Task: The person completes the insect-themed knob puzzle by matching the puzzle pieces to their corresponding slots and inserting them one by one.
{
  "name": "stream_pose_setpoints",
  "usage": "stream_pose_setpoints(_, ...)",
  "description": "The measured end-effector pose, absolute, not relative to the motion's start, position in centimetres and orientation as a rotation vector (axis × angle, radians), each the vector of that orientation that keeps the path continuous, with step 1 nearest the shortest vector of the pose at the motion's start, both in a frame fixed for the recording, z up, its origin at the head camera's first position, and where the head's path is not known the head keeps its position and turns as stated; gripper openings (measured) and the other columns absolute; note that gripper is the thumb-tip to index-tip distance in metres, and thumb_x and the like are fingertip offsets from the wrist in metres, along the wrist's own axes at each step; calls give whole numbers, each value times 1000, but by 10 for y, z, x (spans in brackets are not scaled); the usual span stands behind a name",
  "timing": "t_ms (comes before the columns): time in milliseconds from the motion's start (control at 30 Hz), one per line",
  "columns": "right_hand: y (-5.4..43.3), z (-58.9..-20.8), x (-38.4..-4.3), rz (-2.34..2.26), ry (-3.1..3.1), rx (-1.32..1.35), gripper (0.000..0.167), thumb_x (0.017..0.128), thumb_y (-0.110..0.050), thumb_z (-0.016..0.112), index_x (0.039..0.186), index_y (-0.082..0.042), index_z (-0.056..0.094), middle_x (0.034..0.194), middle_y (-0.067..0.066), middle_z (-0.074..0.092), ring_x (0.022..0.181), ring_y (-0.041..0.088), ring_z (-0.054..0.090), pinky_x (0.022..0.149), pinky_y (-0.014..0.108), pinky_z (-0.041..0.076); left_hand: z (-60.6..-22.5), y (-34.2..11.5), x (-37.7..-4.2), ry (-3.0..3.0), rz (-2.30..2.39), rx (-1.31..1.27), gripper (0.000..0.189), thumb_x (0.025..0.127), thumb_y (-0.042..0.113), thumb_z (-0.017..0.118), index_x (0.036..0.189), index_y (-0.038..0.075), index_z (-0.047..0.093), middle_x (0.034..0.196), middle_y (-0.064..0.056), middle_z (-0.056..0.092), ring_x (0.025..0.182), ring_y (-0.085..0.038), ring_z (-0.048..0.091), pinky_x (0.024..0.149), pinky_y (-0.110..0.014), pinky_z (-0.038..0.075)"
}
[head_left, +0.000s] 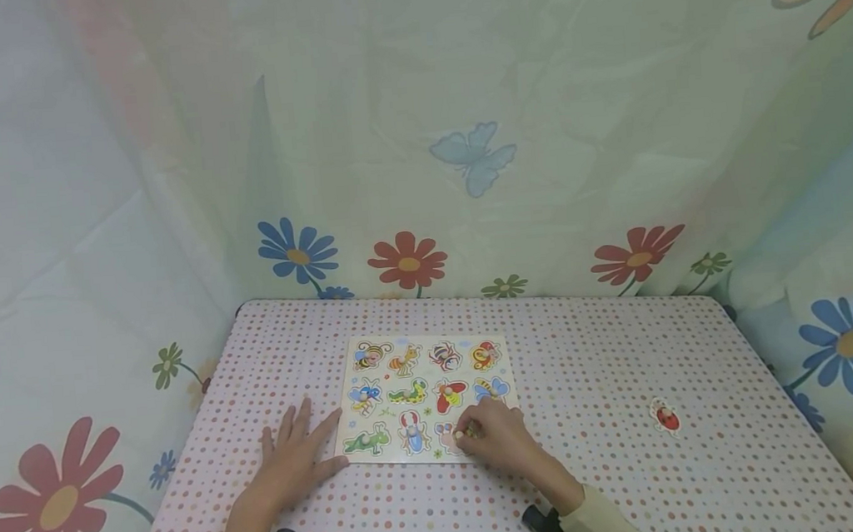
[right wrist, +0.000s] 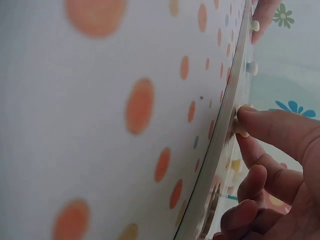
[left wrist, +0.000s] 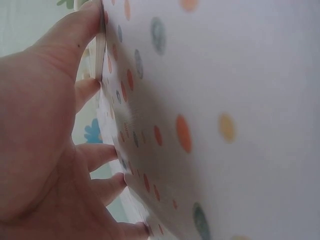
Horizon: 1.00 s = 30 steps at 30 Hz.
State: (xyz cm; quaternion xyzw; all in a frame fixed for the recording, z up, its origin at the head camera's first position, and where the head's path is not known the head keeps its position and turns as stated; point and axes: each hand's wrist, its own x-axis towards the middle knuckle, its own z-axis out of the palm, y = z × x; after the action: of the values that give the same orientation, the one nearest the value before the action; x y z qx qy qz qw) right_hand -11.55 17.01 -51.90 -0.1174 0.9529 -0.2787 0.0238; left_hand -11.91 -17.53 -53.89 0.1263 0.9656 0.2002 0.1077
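A wooden insect peg puzzle board (head_left: 392, 456) lies flat on the table, with several knobbed insect pieces sitting in it. At its left edge my left hand (head_left: 292, 464) rests with fingers spread, thumb and forefinger at the board's side; the left wrist view shows the fingertips (left wrist: 106, 150) down on the cloth. My right hand (head_left: 502, 437) is over the lower right corner, pinching the small knob (right wrist: 241, 129) of a pink puzzle piece (head_left: 446, 438) between thumb and forefinger. That hand hides the board's corner. A red ladybug puzzle piece (head_left: 666, 416) lies apart on the table to the right.
A dotted cloth (head_left: 585, 370) covers the table. Behind it and at both sides hang pale curtains (head_left: 356, 138) printed with flowers and butterflies. Dark wrist straps with camera mounts (head_left: 543, 524) sit at the sleeves.
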Motion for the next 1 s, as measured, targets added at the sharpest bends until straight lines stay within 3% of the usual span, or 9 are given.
stream_pose_setpoints(300,172,-517,-115,-924,2915,-305,11,80,-19,83,83,-22,72,74,-6,49,69,12,42,65,33,30,-539,-175,-119,2849,585,359,78,91,57,64,157,27,36,165,-21,5,148,-48,1,109,-75,-7)
stream_pose_setpoints(433,182,-512,-115,-1045,2905,-282,9,83,-16,82,87,-19,74,76,-7,51,70,12,45,64,31,37,-539,-175,-119,2848,582,356,78,91,58,63,157,27,36,165,-21,5,148,-48,1,108,-75,-6)
stream_pose_setpoints(633,210,-503,-120,-1179,2895,-159,10,86,-8,78,95,-12,76,85,0,53,69,15,45,54,26,40,-540,-175,-119,2850,563,352,78,90,60,62,157,28,36,165,-20,4,148,-48,0,108,-75,-7)
stream_pose_setpoints(1000,278,-490,-117,-1160,3057,65,17,92,-15,73,106,-5,72,89,6,52,69,18,43,55,28,40,-538,-174,-120,2851,574,360,78,90,58,64,157,28,36,165,-21,5,148,-48,0,108,-76,-6)
